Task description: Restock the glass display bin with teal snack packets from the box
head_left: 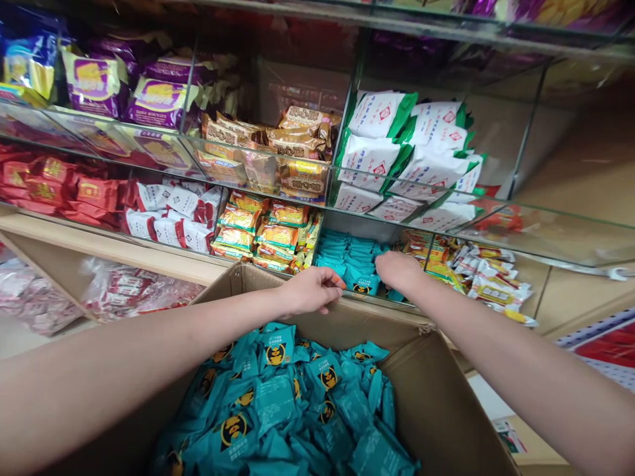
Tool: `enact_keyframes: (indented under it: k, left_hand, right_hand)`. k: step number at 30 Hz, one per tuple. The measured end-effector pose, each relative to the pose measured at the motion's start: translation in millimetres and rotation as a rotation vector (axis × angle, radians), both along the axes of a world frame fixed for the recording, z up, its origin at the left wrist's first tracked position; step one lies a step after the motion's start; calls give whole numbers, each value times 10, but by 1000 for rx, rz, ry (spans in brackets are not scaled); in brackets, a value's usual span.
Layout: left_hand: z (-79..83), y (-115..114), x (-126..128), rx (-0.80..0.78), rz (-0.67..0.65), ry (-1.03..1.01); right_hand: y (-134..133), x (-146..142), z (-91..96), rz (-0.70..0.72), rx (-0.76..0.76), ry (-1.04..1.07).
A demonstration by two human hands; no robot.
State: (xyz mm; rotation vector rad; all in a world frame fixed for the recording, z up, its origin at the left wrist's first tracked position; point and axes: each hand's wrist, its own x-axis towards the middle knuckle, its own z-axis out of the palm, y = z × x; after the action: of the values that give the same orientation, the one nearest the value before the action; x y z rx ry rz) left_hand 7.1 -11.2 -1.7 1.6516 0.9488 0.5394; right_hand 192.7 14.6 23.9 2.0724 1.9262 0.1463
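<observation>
A cardboard box [436, 410] below me is full of several small teal snack packets [278, 403]. Above its far edge, a glass shelf compartment holds a stack of the same teal packets [347, 258]. My left hand [310, 289] hovers at the compartment's front, fingers curled inward, and what they hold is hidden. My right hand [397, 271] reaches into the compartment with its fingers bent down onto the teal packets, touching them.
Glass dividers split the shelf into bins: orange-yellow packets [262, 231], red-and-white packets [169, 211], red packets [54, 185], white-and-green packs [407, 152], brown packs [278, 142], purple packs [149, 92]. Mixed packets [486, 271] lie right of the teal bin.
</observation>
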Motion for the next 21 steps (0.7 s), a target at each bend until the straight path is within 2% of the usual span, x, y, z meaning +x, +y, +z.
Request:
enact_keyframes:
  k: [5, 9, 17, 21]
  left_hand:
    - [17, 5, -4, 0, -25, 17]
    - [23, 9, -14, -10, -31, 23]
    - [8, 34, -15, 4, -43, 11]
    - [11, 32, -8, -8, -41, 25]
  right_hand:
    - [121, 60, -60, -12, -60, 14]
    - [142, 102, -40, 12, -77, 18]
    - [-114, 81, 51, 94, -1, 11]
    - [-239, 9, 150, 81, 68, 11]
